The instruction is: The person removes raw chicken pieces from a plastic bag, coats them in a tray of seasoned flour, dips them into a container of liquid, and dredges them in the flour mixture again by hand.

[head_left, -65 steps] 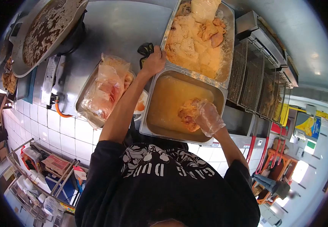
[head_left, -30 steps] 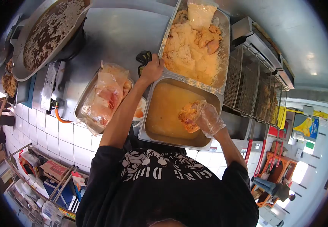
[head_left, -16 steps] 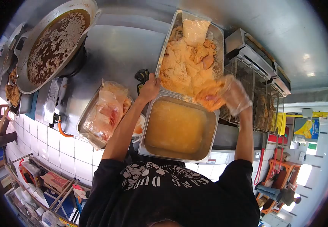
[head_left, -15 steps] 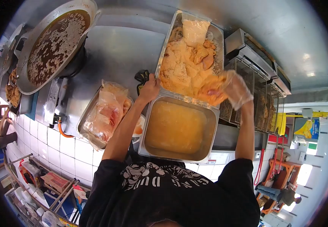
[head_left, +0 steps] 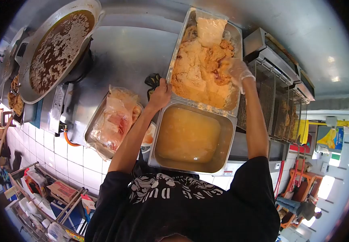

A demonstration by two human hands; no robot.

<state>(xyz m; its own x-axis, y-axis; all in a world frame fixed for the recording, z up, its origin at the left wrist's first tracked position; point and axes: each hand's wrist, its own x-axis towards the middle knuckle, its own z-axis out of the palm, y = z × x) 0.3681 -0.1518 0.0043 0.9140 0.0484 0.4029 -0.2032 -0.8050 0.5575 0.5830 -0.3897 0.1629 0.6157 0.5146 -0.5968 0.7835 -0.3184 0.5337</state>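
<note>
My left hand [head_left: 160,96] is bare and closed on the near left corner of the metal tray of breading flour [head_left: 190,86]. A crumpled black and yellow item [head_left: 153,82] lies just beside it. My right hand [head_left: 240,74], in a clear plastic glove, is over the right side of that tray, its fingers smeared by motion. At its fingertips is a coated chicken piece [head_left: 222,76]; whether it is gripped does not show. More coated pieces and a clear bag of powder [head_left: 210,30] lie in the flour. Closer to me stands a metal pan of yellowish liquid [head_left: 188,135].
To the left, a tray [head_left: 86,133] holds bagged raw meat [head_left: 116,121]. A large wok of oil [head_left: 61,50] stands at the upper left. Wire fryer baskets [head_left: 263,92] are on the right. A person [head_left: 303,209] is in the far right background.
My right hand has moved up and left, from the tray's near right edge with a coated chicken piece, to farther over the flour. The left hand stays at the tray's corner.
</note>
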